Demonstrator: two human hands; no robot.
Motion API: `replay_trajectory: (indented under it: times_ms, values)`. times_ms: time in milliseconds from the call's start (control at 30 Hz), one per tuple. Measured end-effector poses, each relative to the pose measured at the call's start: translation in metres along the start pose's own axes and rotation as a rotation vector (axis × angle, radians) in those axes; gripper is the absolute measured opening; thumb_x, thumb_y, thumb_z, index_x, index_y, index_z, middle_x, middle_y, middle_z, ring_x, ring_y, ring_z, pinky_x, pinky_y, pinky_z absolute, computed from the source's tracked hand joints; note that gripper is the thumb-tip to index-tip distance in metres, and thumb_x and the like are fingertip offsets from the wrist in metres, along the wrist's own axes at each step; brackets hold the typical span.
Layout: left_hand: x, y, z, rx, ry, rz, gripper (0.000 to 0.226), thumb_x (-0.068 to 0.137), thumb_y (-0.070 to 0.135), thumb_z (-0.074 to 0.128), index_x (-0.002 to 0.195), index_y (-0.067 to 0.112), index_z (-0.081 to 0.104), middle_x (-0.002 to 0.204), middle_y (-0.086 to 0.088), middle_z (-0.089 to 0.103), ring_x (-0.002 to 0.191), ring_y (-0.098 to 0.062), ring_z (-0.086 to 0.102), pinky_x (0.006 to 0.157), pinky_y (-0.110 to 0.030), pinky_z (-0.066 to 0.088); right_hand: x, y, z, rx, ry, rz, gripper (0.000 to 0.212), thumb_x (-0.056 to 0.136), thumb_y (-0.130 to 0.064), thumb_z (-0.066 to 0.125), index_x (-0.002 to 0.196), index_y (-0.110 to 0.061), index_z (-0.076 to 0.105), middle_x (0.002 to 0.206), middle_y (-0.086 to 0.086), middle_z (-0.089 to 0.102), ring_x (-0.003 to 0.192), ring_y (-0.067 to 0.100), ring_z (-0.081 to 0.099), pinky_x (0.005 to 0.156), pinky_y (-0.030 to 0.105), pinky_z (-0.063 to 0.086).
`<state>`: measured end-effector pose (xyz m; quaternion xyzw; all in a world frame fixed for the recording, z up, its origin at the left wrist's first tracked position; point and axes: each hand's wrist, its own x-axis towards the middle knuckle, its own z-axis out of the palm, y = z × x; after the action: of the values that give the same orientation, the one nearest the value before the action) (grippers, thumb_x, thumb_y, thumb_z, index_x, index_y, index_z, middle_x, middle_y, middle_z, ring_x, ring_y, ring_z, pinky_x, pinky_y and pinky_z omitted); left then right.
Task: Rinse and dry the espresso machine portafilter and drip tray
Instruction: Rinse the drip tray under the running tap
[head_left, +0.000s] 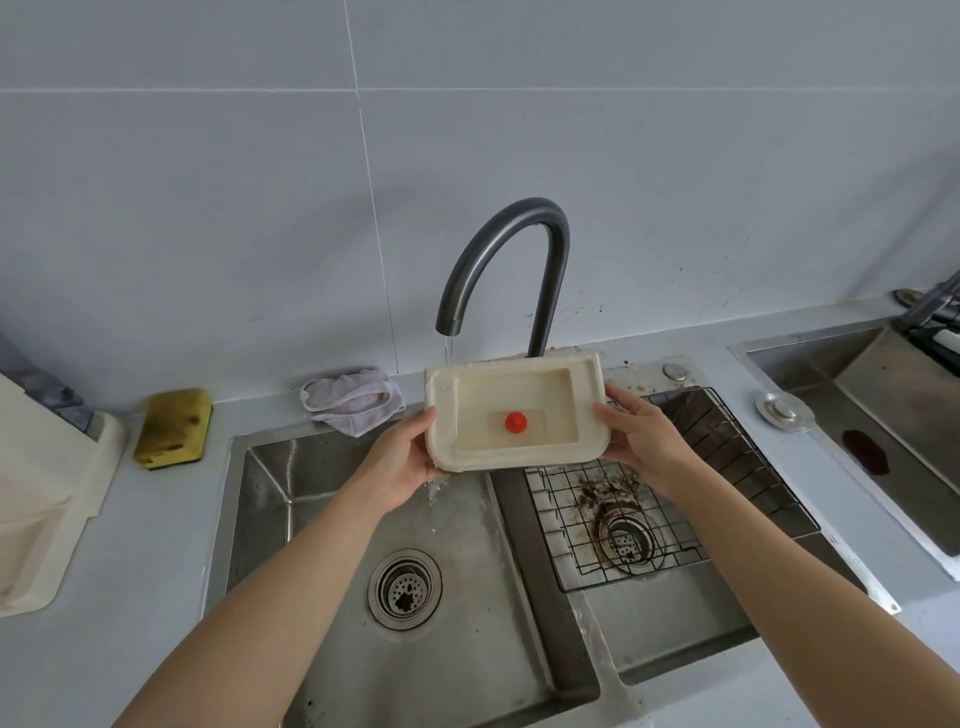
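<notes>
Hanging over the double sink, the cream drip tray (441, 415) sits with its hollow side up, just under the spout of the dark gooseneck faucet (519, 213). A thin water stream (448, 349) meets the tray's rim at 11 o'clock. A red float (516, 422) stands in the middle of the tray's recess. Both hands have hold of it: the left hand (400, 462) grips the edge at 9 o'clock, thumb over the rim and fingers beneath, and the right hand (641, 441) curls round the edge at 3 o'clock. Water splashes below the tray's 7 o'clock corner.

From the tray, the left basin (311, 519) with its drain strainer (404, 588) lies at 7 o'clock. At 5 o'clock a wire rack (727, 467) sits in the right basin, with coffee grounds (602, 493) scattered around that drain. A crumpled pale cloth (353, 400) lies on the surface (130, 571) at 9 o'clock, just beside the tray, and a yellow sponge (174, 428) lies farther out the same way. A second sink (883, 415) lies at 3 o'clock.
</notes>
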<state>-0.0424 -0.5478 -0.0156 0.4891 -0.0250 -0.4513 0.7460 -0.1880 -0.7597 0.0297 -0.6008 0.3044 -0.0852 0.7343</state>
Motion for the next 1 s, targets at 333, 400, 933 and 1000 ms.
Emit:
replay_trajectory:
  times_ms: [333,400,933,1000]
  values:
    - [-0.005,0.003,-0.011,-0.063,-0.015,0.016,0.030,0.097,0.022,0.039,0.125,0.013,0.047,0.115,-0.009,0.059,0.099,-0.026,0.059,0.061,-0.033,0.057,0.002,-0.001,0.010,-0.033,-0.035,-0.046,0.046,0.094,-0.007,0.046,0.139,-0.016,0.042,0.100,0.002,0.063,0.088,0.019,0.063,0.071,0.033,0.056]
    - [-0.007,0.004,-0.012,-0.060,-0.013,0.025,0.027,0.097,0.021,0.038,0.120,0.014,0.050,0.112,-0.008,0.060,0.097,-0.025,0.059,0.059,-0.032,0.057,0.002,-0.001,0.013,-0.047,-0.036,-0.047,0.046,0.094,-0.008,0.047,0.139,-0.015,0.041,0.101,0.003,0.062,0.091,0.020,0.062,0.074,0.034,0.055]
    - [-0.028,0.002,-0.034,-0.089,0.058,0.039,0.024,0.098,0.022,0.037,0.110,0.017,0.056,0.106,-0.007,0.065,0.096,-0.025,0.061,0.071,-0.038,0.057,0.004,-0.004,0.041,-0.097,-0.092,0.008,0.048,0.095,-0.006,0.046,0.141,-0.014,0.037,0.100,0.001,0.062,0.093,0.020,0.061,0.077,0.033,0.053]
    - [-0.030,0.002,-0.038,-0.090,0.079,0.037,0.025,0.098,0.022,0.036,0.112,0.015,0.056,0.105,-0.008,0.065,0.095,-0.024,0.061,0.080,-0.041,0.050,0.005,-0.003,0.047,-0.104,-0.091,0.021,0.049,0.094,-0.006,0.047,0.142,-0.014,0.036,0.101,0.001,0.061,0.095,0.021,0.060,0.078,0.034,0.053]
